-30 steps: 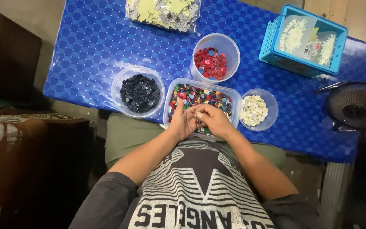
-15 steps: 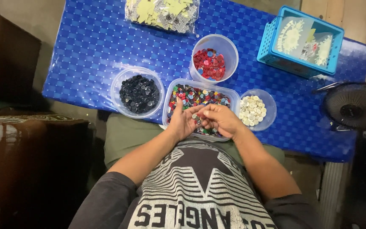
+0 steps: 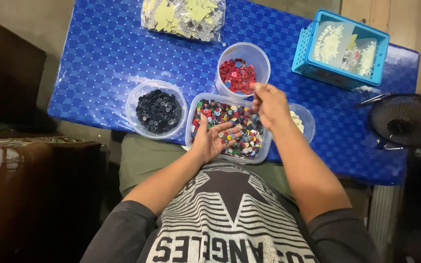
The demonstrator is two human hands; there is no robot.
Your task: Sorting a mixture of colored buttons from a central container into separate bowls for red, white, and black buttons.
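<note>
A clear rectangular tub of mixed coloured buttons [image 3: 210,109] sits at the near edge of the blue table. My left hand [image 3: 212,139] lies palm up over it, cupping a few buttons. My right hand [image 3: 269,103] is raised with fingers pinched together, apparently on a small button, right beside the rim of the round tub of red buttons [image 3: 239,73]. A round tub of dark blue buttons [image 3: 158,110] stands to the left. A small round tub of white buttons [image 3: 303,119] is partly hidden behind my right wrist.
A blue plastic basket [image 3: 339,48] with packets stands at the far right of the blue table [image 3: 103,53]. A clear bag of paper tags [image 3: 183,17] lies at the far edge. A black fan [image 3: 405,122] stands at right, a brown seat at left.
My hands, joined over the mixed tub before, have parted. The right hand rose toward the red-button tub; the left turned palm up with buttons in it.
</note>
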